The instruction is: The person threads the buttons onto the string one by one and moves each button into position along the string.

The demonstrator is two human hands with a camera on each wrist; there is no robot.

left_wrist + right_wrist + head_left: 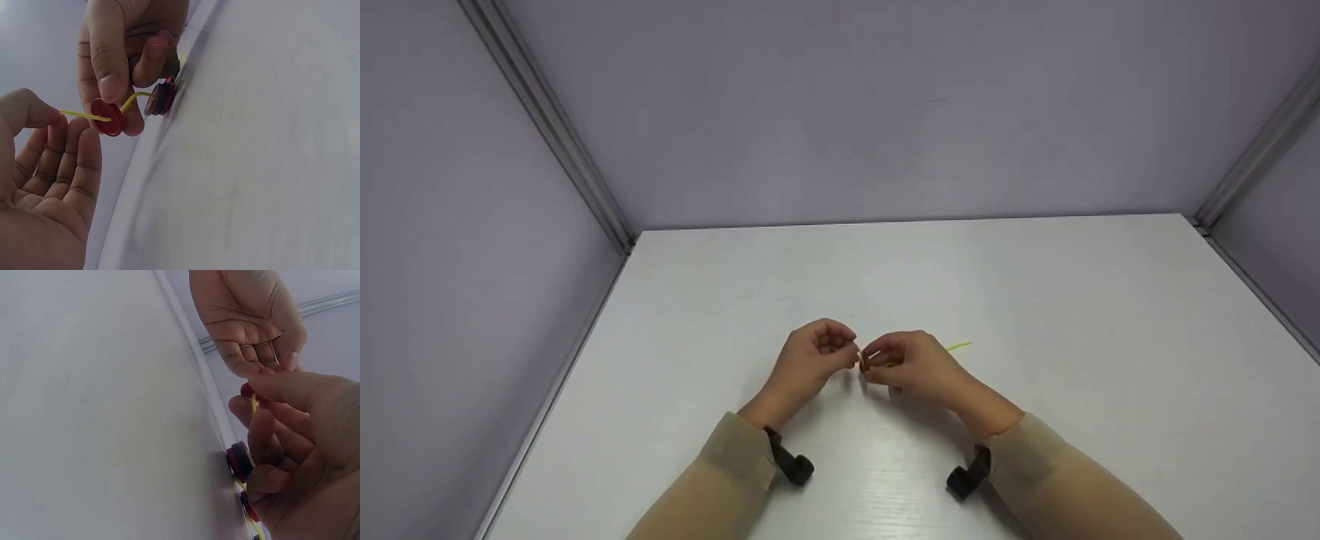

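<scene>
My two hands meet over the middle of the white table (pixel 1035 285). My right hand (pixel 911 364) pinches a red button (pixel 107 117) between thumb and finger. A thin yellow cord (pixel 135 98) runs through that button. My left hand (pixel 819 352) pinches the cord's free end between thumb and fingertips. Further along the cord, a small stack of dark red buttons (pixel 160 98) hangs under my right hand's curled fingers, close to the table. In the right wrist view the stack (pixel 239 458) and another red button (pixel 250 506) sit on the cord below my right hand (pixel 315 439).
The cord's tail (pixel 960 346) lies on the table just right of my right hand. Grey partition walls (pixel 885 112) with metal corner rails close off the table at the back and on both sides. Black wrist mounts (pixel 795 465) sit below both sleeves.
</scene>
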